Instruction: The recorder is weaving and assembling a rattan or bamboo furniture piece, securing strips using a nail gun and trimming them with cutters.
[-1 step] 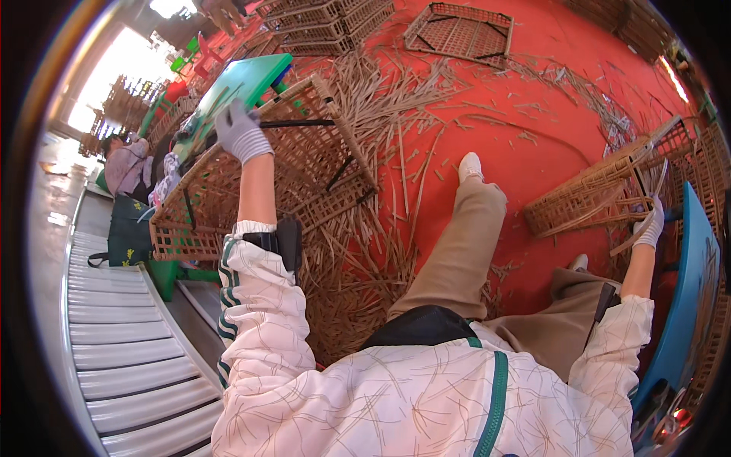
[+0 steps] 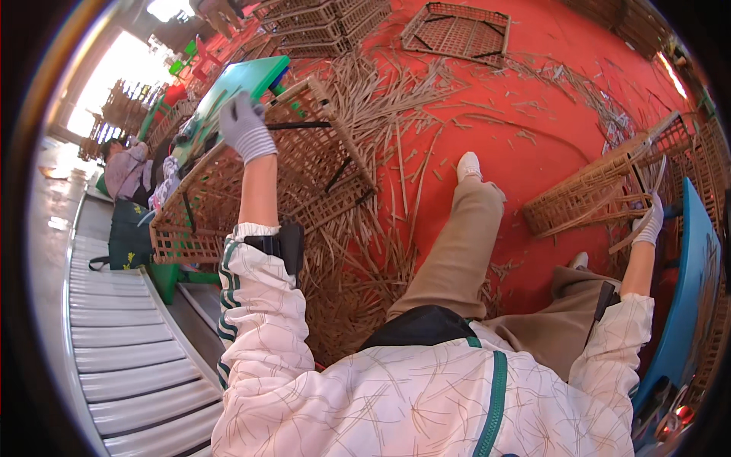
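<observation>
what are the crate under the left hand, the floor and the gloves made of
Crate under the left hand: woven bamboo or wood slats by the look, matte brown, open lattice. Loose strips of the same lie around. Floor: smooth red, perhaps painted concrete or matting; hard to tell. Gloves, as on the right hand: grey-white knit fabric, ribbed cuffs.

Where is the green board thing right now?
In the head view it's at the upper left: the green board sits just above the gloved left hand, beside the woven basket frame.
</observation>
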A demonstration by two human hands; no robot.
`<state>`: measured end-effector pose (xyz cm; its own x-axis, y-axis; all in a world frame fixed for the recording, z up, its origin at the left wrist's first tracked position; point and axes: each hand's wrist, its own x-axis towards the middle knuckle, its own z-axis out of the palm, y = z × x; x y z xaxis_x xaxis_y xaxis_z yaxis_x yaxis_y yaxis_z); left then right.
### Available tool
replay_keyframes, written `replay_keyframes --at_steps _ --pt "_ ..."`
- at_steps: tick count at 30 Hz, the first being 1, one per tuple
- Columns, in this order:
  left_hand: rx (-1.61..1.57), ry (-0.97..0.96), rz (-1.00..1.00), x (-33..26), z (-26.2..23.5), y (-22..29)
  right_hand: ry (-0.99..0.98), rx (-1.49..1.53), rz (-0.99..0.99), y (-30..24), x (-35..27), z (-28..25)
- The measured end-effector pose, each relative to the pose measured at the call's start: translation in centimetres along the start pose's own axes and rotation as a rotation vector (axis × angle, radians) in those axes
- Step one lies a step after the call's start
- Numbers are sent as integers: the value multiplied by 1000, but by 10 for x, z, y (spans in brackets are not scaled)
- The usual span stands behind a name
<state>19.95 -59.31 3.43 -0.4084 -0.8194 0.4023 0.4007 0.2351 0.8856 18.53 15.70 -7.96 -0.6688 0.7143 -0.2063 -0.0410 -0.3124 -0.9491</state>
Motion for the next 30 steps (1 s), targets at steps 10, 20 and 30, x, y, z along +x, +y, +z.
replay_keyframes --at_steps 10,20,30 --pt "155 -1168 -77 -207 260 3 -81 -278 -368 29 4 32" --pt "30 -1647 -286 -456 412 11 -191 -89 -343 31 18 -19" --pt "-122 -1755 -601 -483 399 14 -132 90 -315 13 -31 -16"
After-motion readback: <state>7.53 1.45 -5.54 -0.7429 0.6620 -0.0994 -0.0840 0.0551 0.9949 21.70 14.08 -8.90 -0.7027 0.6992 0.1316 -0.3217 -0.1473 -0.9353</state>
